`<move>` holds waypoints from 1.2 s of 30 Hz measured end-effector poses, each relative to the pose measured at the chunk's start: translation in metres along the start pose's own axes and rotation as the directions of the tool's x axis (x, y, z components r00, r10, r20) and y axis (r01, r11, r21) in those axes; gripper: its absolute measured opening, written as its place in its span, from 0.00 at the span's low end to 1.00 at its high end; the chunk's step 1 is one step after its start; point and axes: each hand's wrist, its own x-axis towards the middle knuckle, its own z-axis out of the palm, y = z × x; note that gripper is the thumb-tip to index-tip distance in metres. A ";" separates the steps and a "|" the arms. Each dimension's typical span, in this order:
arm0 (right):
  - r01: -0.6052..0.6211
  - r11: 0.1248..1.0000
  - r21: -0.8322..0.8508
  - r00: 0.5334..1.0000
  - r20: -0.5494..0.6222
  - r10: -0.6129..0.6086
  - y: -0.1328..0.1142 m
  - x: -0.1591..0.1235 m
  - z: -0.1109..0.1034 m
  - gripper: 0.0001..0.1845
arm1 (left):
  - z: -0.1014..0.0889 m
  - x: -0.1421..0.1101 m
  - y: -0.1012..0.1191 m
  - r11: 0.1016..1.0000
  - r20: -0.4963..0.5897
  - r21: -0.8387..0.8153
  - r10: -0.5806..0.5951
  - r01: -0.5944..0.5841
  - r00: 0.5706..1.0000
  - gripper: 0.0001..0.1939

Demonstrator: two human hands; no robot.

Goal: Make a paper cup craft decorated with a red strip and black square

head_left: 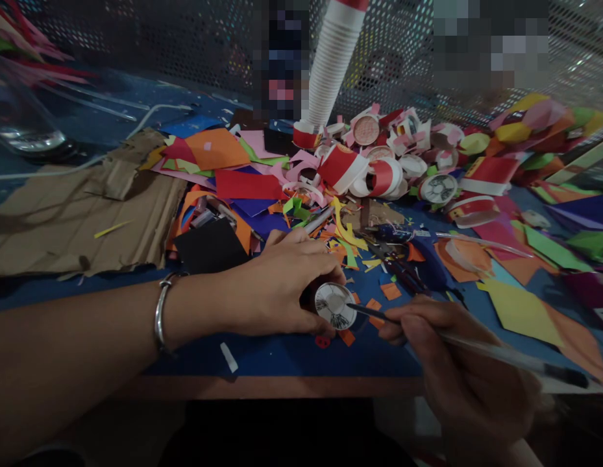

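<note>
My left hand [291, 282] is closed around a small paper cup [336, 306] near the table's front edge. The cup's round white end faces me and carries black drawn lines, with a plain pale patch at its middle. In my right hand [457, 363] is a slim pen [515, 357], gripped between thumb and fingers. Its dark tip meets the white disc or hovers just over it; I cannot tell which. Small orange paper squares [373, 312] and a red scrap [323, 341] lie beside the cup.
Cut red-and-white cups [344, 168] pile up behind my hands, below a tall stack of cups [333, 65]. Corrugated cardboard [82, 227] covers the left side. Scissors [398, 266] lie among scraps. Coloured paper [525, 311] spreads at right. A perforated metal screen [184, 45] stands behind.
</note>
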 end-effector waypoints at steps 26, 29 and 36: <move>0.284 0.927 -0.243 0.959 0.076 -0.274 0.010 0.003 -0.001 0.05 | 0.000 -0.001 -0.002 1.000 0.005 -0.017 0.019 -0.018 1.000 0.23; 0.269 0.932 -0.244 0.963 0.050 -0.265 0.009 0.004 0.004 0.06 | 0.001 -0.001 -0.002 1.000 0.003 -0.019 0.014 -0.014 1.000 0.23; 0.270 0.934 -0.233 0.963 0.071 -0.261 0.002 0.002 0.002 0.06 | 0.000 -0.001 -0.002 1.000 0.008 -0.014 0.002 -0.001 1.000 0.23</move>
